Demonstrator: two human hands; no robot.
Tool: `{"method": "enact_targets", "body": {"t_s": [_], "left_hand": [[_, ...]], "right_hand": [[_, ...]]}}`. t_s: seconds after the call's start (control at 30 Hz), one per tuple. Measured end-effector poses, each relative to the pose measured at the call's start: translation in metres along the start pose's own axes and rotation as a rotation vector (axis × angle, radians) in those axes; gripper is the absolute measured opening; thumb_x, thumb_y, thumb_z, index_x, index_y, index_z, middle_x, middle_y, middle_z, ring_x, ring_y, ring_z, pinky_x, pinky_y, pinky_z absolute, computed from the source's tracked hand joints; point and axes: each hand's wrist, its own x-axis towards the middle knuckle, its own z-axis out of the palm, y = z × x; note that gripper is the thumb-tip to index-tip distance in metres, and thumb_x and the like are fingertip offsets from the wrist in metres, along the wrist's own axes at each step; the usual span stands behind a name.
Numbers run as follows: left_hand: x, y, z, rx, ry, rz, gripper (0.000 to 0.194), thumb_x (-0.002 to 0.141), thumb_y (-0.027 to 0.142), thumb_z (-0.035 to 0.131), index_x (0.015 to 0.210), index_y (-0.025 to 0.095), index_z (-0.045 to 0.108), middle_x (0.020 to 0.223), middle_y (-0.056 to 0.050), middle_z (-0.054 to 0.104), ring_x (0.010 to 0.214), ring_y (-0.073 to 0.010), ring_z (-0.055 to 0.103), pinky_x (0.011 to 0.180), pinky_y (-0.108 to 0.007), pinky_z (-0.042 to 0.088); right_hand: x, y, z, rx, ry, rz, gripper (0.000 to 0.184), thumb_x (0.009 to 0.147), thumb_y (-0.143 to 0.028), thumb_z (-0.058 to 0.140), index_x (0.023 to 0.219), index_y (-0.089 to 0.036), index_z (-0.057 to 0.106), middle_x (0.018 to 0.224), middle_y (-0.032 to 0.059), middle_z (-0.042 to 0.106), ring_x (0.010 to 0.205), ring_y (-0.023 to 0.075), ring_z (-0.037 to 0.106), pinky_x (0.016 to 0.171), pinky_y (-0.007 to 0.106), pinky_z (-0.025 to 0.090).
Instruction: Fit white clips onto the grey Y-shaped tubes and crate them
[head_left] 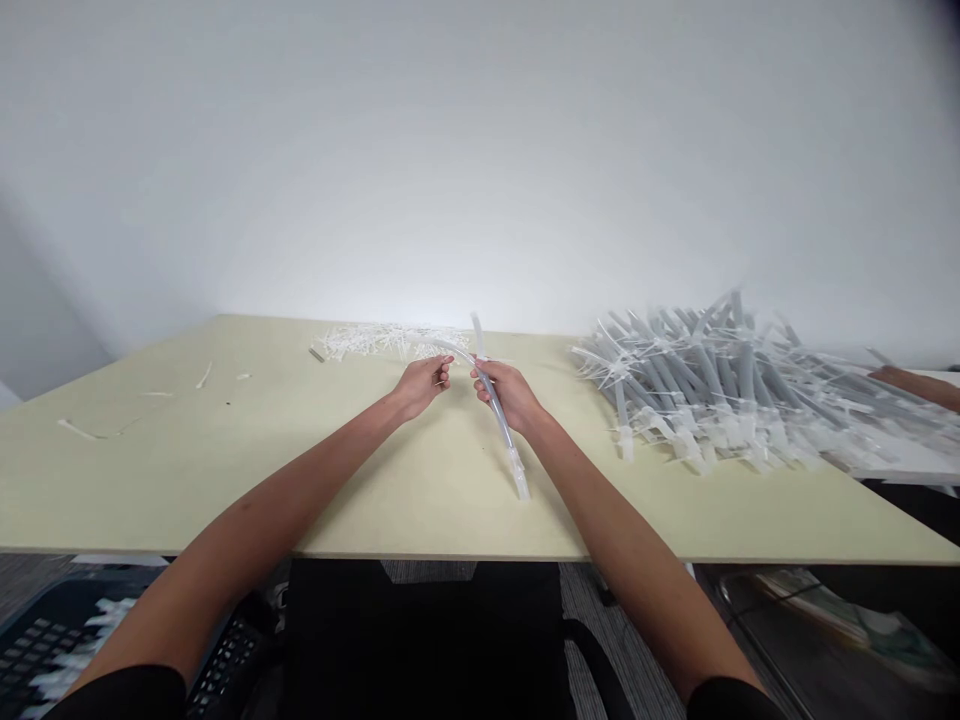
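My right hand is closed around a clear, greyish plastic tube above the middle of the table. The tube splits near the fingertips: one branch rises away from me, another bends left. Its lower end carries a translucent white fitting that points toward me. A thin pale strip sticks out beside my right fingertips. Just left of the tube, my left hand has its fingers curled into a pinch, close to the left branch. Whatever lies between those fingertips is too small to make out.
Behind my left hand lies a heap of thin white strips, like cable ties. A large pile of similar tube assemblies fills the right side. Another person's arm reaches in there. Loose scraps lie left; a dark basket stands below.
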Motion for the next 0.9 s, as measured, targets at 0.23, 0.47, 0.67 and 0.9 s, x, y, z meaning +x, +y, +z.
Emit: {"method": "enact_targets", "body": {"t_s": [0.23, 0.47, 0.67, 0.9], "left_hand": [[0.002, 0.001, -0.002, -0.026, 0.084, -0.010, 0.009, 0.080, 0.021, 0.057, 0.083, 0.013, 0.060, 0.066, 0.001, 0.048, 0.057, -0.0059, 0.044, 0.063, -0.022, 0.043], [-0.002, 0.002, 0.000, 0.034, -0.061, -0.034, 0.012, 0.077, 0.023, 0.062, 0.083, 0.012, 0.061, 0.069, 0.000, 0.048, 0.061, -0.0070, 0.045, 0.063, -0.022, 0.042], [-0.012, 0.001, 0.012, 0.199, -0.208, -0.005, 0.024, 0.076, 0.037, 0.063, 0.081, 0.013, 0.062, 0.070, -0.001, 0.049, 0.062, -0.0086, 0.045, 0.064, -0.025, 0.040], [-0.010, -0.003, 0.009, 0.464, -0.198, 0.078, 0.032, 0.079, 0.045, 0.055, 0.083, 0.014, 0.063, 0.073, -0.002, 0.051, 0.061, -0.0097, 0.048, 0.065, -0.028, 0.041]], "right_hand": [[-0.001, -0.002, 0.002, 0.010, -0.023, 0.010, 0.030, 0.073, -0.024, 0.066, 0.101, -0.017, 0.062, 0.072, 0.0003, 0.057, 0.052, 0.0059, 0.049, 0.042, 0.017, 0.039], [0.001, 0.000, 0.000, 0.000, -0.013, -0.001, 0.033, 0.072, -0.026, 0.067, 0.104, -0.018, 0.060, 0.076, 0.0013, 0.059, 0.051, 0.0055, 0.049, 0.039, 0.016, 0.036], [-0.001, -0.003, 0.002, 0.008, -0.025, 0.027, 0.026, 0.077, -0.030, 0.060, 0.100, -0.018, 0.060, 0.075, 0.0015, 0.060, 0.047, 0.0052, 0.045, 0.035, 0.016, 0.030], [-0.001, -0.005, 0.002, 0.055, -0.010, 0.123, 0.039, 0.084, -0.053, 0.045, 0.091, -0.017, 0.058, 0.068, 0.0040, 0.059, 0.044, 0.0072, 0.043, 0.035, 0.017, 0.030]]}}
